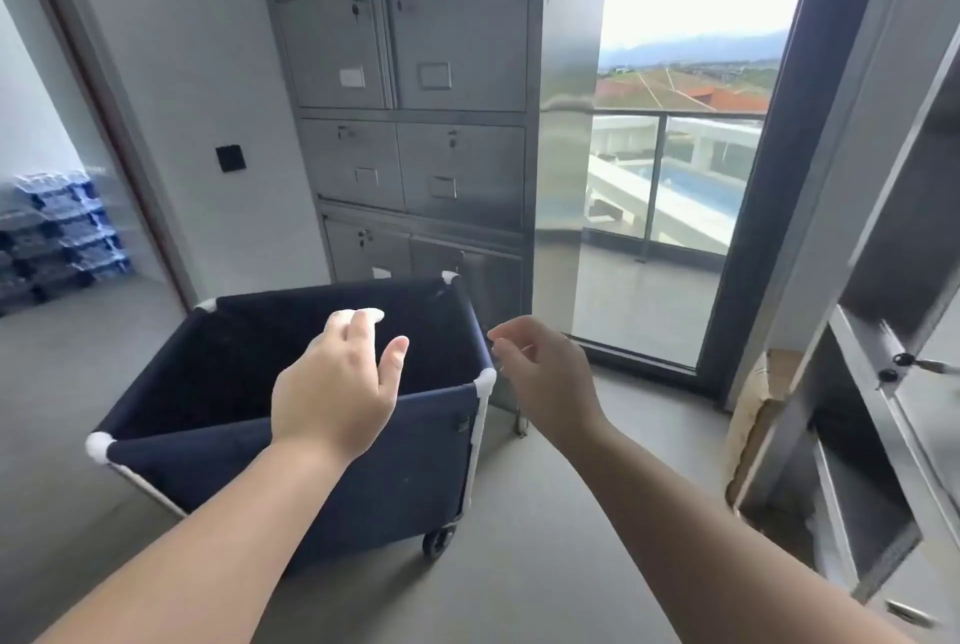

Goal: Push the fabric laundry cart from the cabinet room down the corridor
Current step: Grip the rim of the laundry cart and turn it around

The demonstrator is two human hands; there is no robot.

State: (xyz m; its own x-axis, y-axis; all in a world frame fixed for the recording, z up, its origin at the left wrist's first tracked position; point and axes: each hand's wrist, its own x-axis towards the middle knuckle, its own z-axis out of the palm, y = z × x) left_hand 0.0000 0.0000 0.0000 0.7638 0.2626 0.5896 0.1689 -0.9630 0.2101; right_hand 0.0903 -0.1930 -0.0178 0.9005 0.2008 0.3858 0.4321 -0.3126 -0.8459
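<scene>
A navy fabric laundry cart (395, 477) with white corner joints and small black wheels stands on the grey floor in front of a steel cabinet. Its inside looks empty. My left hand (337, 383) hovers over the cart's near rim, fingers apart, holding nothing. My right hand (545, 378) floats just right of the cart's near right corner, fingers loosely curled and apart, touching nothing.
A tall steel locker cabinet (431, 113) stands behind the cart. A glass door (670, 186) to a balcony is at right. Open steel shelving (883, 383) lines the right side. A doorway at left shows stacked water bottle packs (57, 232).
</scene>
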